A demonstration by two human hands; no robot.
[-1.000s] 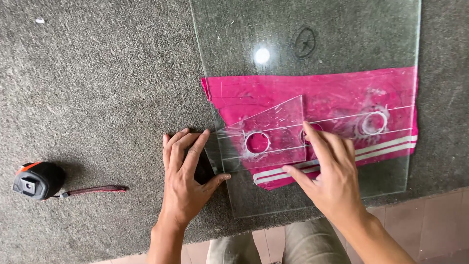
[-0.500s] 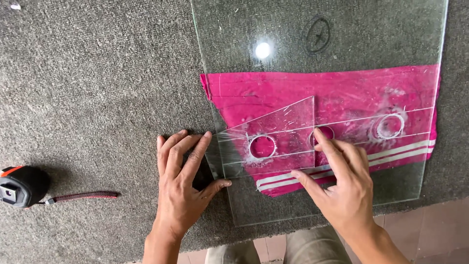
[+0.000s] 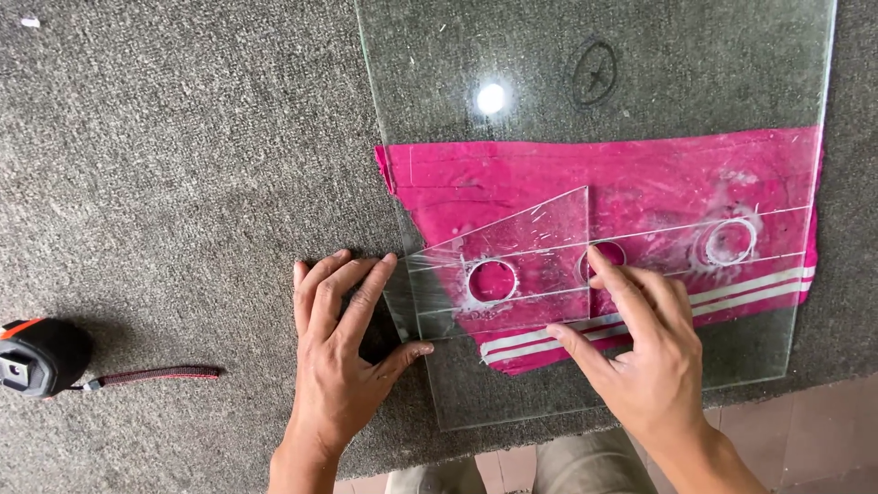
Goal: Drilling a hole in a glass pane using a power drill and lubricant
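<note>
A large clear glass sheet lies flat on grey carpet over a pink cloth. On top of it rests a smaller wedge-shaped glass piece with a round hole in it. My left hand is spread flat on the carpet at the sheet's left edge, its fingertips touching the small piece's left end. My right hand presses down on the glass, with the index finger at the small piece's right edge beside a second hole. Neither hand grips anything.
A black and orange tape measure with a dark wrist strap lies on the carpet at the left. The carpeted surface ends just below my hands, above a pinkish tiled floor. A drawn circle mark shows through the sheet.
The view has shifted slightly, so the tape measure sits nearer the left border. Both hands stay on the glass, nearly still.
</note>
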